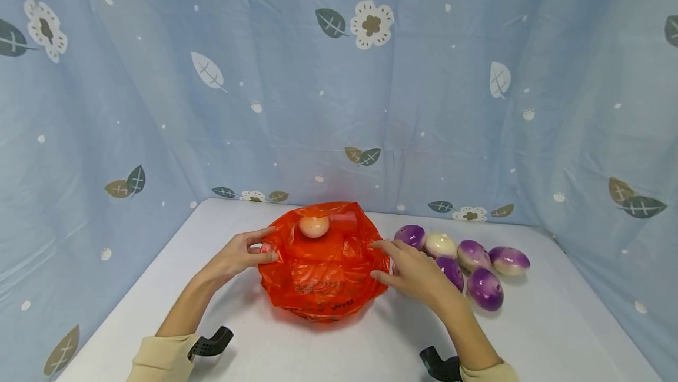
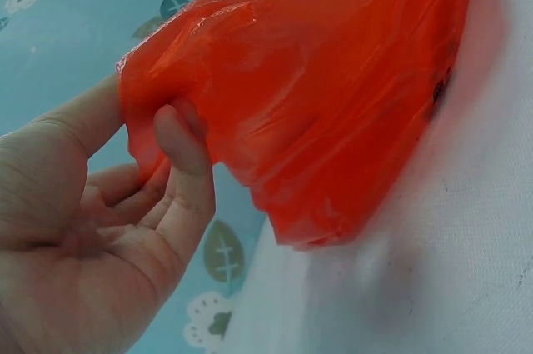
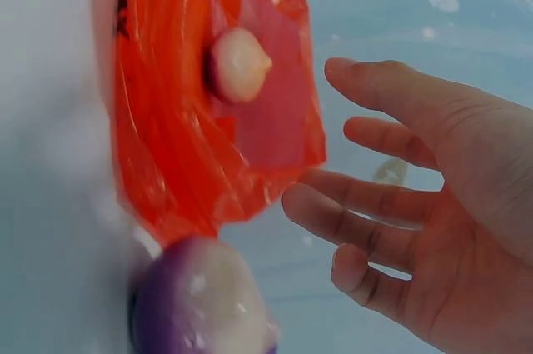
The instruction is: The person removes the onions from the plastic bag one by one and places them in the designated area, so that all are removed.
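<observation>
A red plastic bag (image 1: 318,270) stands with its mouth spread wide on the white table. A turnip (image 1: 314,227) shows inside it, near the far wall; the right wrist view shows this turnip's pale, pointed end (image 3: 240,65). My left hand (image 1: 238,255) pinches the bag's left rim, and in the left wrist view the red film (image 2: 316,79) runs between thumb and fingers. At the opposite rim is my right hand (image 1: 415,270), its fingers spread and loosely bent, fingertips right by the film and nothing gripped.
Several purple-and-white turnips (image 1: 485,289) lie in a group right of the bag, some partly behind my right hand. A blue patterned curtain (image 1: 318,105) surrounds the table (image 1: 296,352) at the back and sides. Black wrist devices (image 1: 212,342) sit at both sleeves.
</observation>
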Demonstrator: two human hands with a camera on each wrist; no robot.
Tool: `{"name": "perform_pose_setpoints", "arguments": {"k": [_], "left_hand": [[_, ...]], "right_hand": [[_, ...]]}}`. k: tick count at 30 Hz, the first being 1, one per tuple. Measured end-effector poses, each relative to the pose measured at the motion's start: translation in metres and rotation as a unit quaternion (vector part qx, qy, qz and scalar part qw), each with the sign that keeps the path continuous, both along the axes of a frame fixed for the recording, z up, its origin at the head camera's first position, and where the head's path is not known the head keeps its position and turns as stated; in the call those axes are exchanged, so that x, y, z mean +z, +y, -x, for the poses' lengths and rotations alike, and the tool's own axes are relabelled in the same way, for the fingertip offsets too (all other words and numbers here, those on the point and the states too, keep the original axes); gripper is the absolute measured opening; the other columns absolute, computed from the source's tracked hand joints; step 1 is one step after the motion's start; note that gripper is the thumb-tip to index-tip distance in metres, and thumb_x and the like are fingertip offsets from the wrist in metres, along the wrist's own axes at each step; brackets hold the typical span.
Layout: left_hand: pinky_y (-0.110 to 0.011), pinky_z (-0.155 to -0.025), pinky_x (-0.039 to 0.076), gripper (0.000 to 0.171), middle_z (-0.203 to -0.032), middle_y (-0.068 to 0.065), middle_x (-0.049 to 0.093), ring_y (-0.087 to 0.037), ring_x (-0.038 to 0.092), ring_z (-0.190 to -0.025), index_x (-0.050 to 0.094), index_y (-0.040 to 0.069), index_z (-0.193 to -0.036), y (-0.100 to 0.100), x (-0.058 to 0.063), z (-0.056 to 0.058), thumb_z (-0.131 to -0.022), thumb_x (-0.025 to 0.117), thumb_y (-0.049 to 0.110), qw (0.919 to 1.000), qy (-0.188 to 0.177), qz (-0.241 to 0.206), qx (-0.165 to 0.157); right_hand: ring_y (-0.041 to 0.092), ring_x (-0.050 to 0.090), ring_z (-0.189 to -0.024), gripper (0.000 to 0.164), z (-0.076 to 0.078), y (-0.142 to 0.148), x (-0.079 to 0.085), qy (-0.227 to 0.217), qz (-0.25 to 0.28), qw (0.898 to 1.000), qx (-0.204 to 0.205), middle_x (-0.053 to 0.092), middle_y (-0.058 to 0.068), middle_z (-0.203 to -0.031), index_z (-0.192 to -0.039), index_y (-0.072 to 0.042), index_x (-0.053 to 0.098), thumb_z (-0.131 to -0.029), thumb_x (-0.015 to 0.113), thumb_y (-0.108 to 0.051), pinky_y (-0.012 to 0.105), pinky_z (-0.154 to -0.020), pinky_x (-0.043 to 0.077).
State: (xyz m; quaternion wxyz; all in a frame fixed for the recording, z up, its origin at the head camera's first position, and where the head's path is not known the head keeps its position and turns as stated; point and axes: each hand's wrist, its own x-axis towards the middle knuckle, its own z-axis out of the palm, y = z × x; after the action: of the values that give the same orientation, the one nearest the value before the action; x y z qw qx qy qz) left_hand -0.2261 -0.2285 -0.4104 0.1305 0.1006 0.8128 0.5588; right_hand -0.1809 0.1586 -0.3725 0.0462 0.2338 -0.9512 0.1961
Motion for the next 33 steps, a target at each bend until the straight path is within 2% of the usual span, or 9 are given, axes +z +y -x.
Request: {"name": "perform_pose_setpoints", "arguments": {"k": [3, 5, 11, 17, 25, 33], "left_hand": [[-0.041, -0.094, 0.056, 0.078, -0.142, -0.023, 0.052, -0.028, 0.066, -0.115, 0.036, 0.007, -0.151, 0.0, 0.0, -0.001, -0.087, 0.075, 0.025, 1.0, 0.001, -0.001, 0.002], [-0.042, -0.095, 0.056, 0.077, -0.144, -0.023, 0.05, -0.031, 0.065, -0.118, 0.036, 0.007, -0.151, 0.0, 0.001, -0.001, -0.087, 0.075, 0.025, 1.0, 0.002, 0.0, 0.004], [-0.045, -0.097, 0.054, 0.078, -0.146, -0.023, 0.048, -0.035, 0.062, -0.122, 0.036, 0.006, -0.151, -0.001, 0.001, -0.002, -0.087, 0.074, 0.027, 0.9999, 0.005, 0.007, 0.007], [-0.043, -0.096, 0.055, 0.078, -0.143, -0.022, 0.051, -0.031, 0.064, -0.118, 0.037, 0.007, -0.151, -0.001, -0.001, -0.002, -0.086, 0.075, 0.027, 0.9999, 0.003, 0.008, 0.009], [-0.039, -0.094, 0.056, 0.077, -0.137, -0.019, 0.058, -0.023, 0.068, -0.109, 0.039, 0.01, -0.15, 0.001, -0.003, -0.001, -0.085, 0.077, 0.026, 0.9999, -0.006, -0.001, 0.011], [-0.041, -0.095, 0.056, 0.077, -0.14, -0.023, 0.054, -0.027, 0.068, -0.113, 0.036, 0.006, -0.151, -0.001, 0.001, 0.0, -0.087, 0.075, 0.024, 0.9999, 0.005, -0.007, -0.009]], "right_hand": [[0.022, 0.068, -0.097, 0.052, 0.002, -0.009, -0.003, -0.008, -0.002, 1.0, -0.006, 0.066, 0.008, -0.123, -0.132, -0.023, 0.057, -0.086, 0.074, -0.04, 0.042, -0.079, 0.06], [0.028, 0.067, -0.109, 0.052, 0.004, -0.014, -0.005, -0.012, -0.004, 1.0, -0.008, 0.064, 0.01, -0.128, -0.132, -0.024, 0.057, -0.085, 0.075, -0.04, 0.047, -0.082, 0.059], [0.03, 0.066, -0.112, 0.053, 0.007, -0.025, -0.01, -0.011, -0.009, 1.0, 0.001, 0.062, 0.01, -0.132, -0.132, -0.025, 0.056, -0.085, 0.074, -0.042, 0.05, -0.085, 0.058], [0.032, 0.06, -0.122, 0.055, 0.012, -0.035, -0.014, -0.032, 0.002, 0.999, 0.016, 0.058, 0.009, -0.138, -0.136, -0.024, 0.054, -0.087, 0.072, -0.042, 0.058, -0.094, 0.052], [0.032, 0.059, -0.121, 0.053, 0.017, -0.045, -0.019, -0.043, -0.001, 0.999, 0.029, 0.057, 0.01, -0.138, -0.136, -0.023, 0.054, -0.088, 0.071, -0.04, 0.057, -0.096, 0.051], [0.03, 0.061, -0.119, 0.053, 0.029, -0.055, -0.019, -0.04, 0.003, 0.999, 0.032, 0.061, 0.01, -0.131, -0.134, -0.021, 0.055, -0.088, 0.072, -0.039, 0.054, -0.097, 0.052]]}}
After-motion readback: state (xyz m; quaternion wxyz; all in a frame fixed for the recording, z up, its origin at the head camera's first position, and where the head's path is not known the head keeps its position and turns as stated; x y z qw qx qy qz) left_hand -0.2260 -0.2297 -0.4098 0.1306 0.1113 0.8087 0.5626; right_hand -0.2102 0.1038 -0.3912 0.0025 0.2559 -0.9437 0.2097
